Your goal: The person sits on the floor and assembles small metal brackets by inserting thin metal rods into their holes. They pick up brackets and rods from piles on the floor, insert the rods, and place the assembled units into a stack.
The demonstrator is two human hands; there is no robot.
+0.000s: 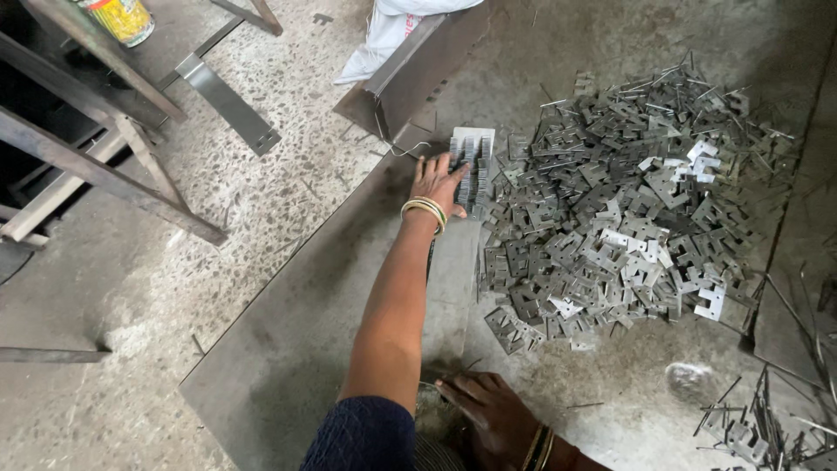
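Observation:
My left hand (436, 181) reaches far forward and lies on a neat row of small stamped metal plates (472, 166) standing on edge, with its fingers curled over the row's left side. Gold bangles ring that wrist. The row rests on a long flat metal strip (452, 279) lying on a steel sheet (288, 349). To the right spreads a big loose pile of the same notched grey plates (619, 218). My right hand (490, 417), also bangled, rests low near my body with its fingers spread on the sheet, beside a dark round object that is partly hidden.
A folded steel channel (410, 78) and a white sack (384, 35) lie beyond the row. A steel frame with angled legs (131, 148) and a yellow can (122, 17) stand at the left on speckled floor. Thin metal offcuts (758, 427) litter the lower right.

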